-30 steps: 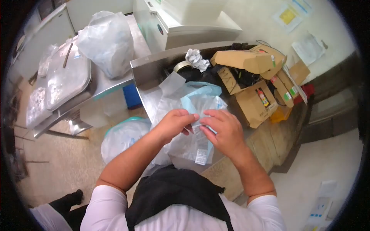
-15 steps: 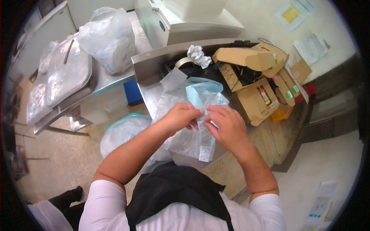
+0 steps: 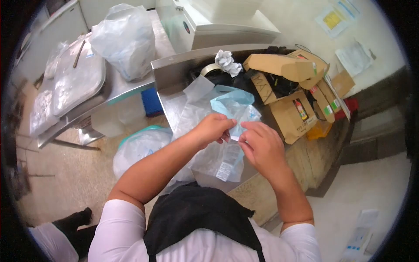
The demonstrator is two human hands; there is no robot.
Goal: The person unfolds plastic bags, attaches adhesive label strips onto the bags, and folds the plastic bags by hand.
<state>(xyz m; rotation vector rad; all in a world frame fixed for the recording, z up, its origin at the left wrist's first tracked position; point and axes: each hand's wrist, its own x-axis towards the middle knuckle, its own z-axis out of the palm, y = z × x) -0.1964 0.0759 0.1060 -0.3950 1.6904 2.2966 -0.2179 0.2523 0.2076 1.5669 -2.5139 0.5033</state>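
Observation:
A clear plastic bag with light-blue parts (image 3: 231, 99) lies across the steel counter, a printed white label (image 3: 224, 171) near its lower end. My left hand (image 3: 214, 129) is closed in a pinch over the middle of the bag, thumb and forefinger at its blue film. Just to the right, my right hand (image 3: 262, 142) is also pinched closed. A small white strip (image 3: 235, 138) shows between the two hands, at the right fingertips. What lies under the curled fingers is hidden.
Opened cardboard boxes (image 3: 290, 114), a tape roll (image 3: 211, 70) and crumpled paper (image 3: 228, 63) lie at the counter's back. Left are a lidded tray (image 3: 80, 83) and a stuffed plastic bag (image 3: 124, 43). Another full bag (image 3: 142, 150) stands below. Someone's leg (image 3: 72, 227) shows lower left.
The small white strip now shows between my hands, where blue film was stretched before. My right hand has shifted slightly right and down. The bag's labelled end has swung left.

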